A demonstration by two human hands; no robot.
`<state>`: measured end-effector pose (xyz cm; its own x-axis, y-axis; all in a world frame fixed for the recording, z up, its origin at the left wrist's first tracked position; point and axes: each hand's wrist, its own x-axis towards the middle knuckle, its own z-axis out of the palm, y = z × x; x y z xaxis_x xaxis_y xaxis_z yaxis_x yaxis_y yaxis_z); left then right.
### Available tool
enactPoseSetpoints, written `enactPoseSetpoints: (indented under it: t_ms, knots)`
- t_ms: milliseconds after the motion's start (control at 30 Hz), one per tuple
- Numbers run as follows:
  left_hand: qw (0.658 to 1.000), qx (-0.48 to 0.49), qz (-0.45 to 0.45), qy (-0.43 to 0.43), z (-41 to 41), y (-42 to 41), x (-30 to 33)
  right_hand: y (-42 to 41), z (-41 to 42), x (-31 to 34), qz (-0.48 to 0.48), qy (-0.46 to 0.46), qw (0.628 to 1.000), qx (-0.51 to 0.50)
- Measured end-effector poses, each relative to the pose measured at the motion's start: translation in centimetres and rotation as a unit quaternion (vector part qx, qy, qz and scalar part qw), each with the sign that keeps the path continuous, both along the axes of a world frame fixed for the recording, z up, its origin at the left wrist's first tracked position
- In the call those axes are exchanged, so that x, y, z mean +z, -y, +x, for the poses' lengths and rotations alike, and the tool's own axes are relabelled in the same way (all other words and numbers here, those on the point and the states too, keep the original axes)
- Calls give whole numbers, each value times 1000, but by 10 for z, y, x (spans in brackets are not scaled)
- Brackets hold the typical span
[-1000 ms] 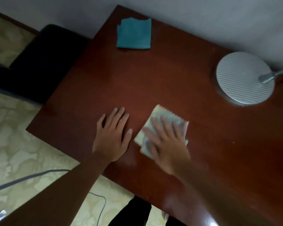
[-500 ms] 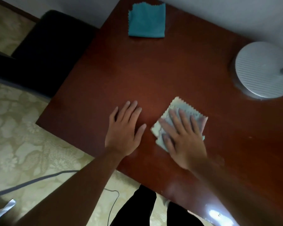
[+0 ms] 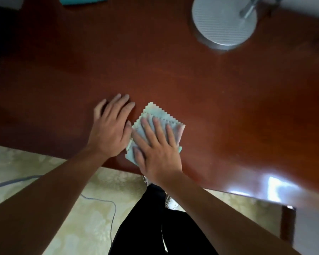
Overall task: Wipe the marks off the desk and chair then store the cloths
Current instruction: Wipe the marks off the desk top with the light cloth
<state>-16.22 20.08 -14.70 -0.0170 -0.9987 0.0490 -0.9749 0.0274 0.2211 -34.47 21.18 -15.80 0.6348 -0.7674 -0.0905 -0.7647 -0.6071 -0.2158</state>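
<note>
Closer together now: the pale cloth (image 3: 159,126) under the right hand (image 3: 158,151) has slid leftward and touches the left hand (image 3: 110,127), which was apart from it a moment ago. Right fingers (image 3: 156,128) lie flat and spread, pressing it down near the front edge of the surface (image 3: 191,85); left fingers lie straight, bracing. Thin, soft and light, I'd say, so pinch a pinked corner to lift. A teal cloth (image 3: 83,0) waits at the far edge.

The right hand (image 3: 156,150) presses a pale cloth (image 3: 161,117) flat on the desk (image 3: 173,70) (fingers spread); the left hand (image 3: 111,129) rests just beside the cloth.
</note>
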Motion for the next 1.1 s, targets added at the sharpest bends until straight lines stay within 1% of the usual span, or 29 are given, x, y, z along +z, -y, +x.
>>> enactPoseSetpoints:
  t_ms: [167, 233, 333, 433, 533, 600, 700, 767, 833, 900, 1000, 1100]
  knots:
    - [996, -71, 6, -58, -93, -6, 10, -11, -67, -2, 1, 16, 997, -75]
    - [992, -107, 8, -64, -126, -5, 11, -12, -108, -1, -5, 17, 994, -112]
    - [990, -124, 32, -57, -172, -6, 10, -10, -178, 1, -2, -6, 986, -167]
    - [987, -148, 42, -53, -227, -12, 7, -9, -256, 4, 13, -41, 968, -249]
    - [976, -202, 62, -55, -284, -20, 4, -12, -332, 7, 19, -39, 946, -323]
    - [972, -216, 65, -64, -315, -24, 1, -14, -384, 10, 25, -38, 926, -376]
    - [980, -182, 59, -53, -329, -24, -5, -11, -452, 11, 41, -29, 893, -448]
    - [981, -182, 46, -44, -329, -26, -7, -7, -488, 14, 36, -24, 865, -500]
    - [981, -186, 40, -39, -329, -27, -7, -2, -511, 16, 33, -15, 835, -549]
    - [982, -183, 33, -40, -331, -28, -7, 2, -520, 16, 33, -16, 814, -579]
    - [982, -183, 27, -33, -331, -29, -7, 7, -515, 13, 41, -23, 804, -593]
    - [982, -181, 21, -40, -330, -28, -6, 26, -515, 15, 47, -30, 813, -579]
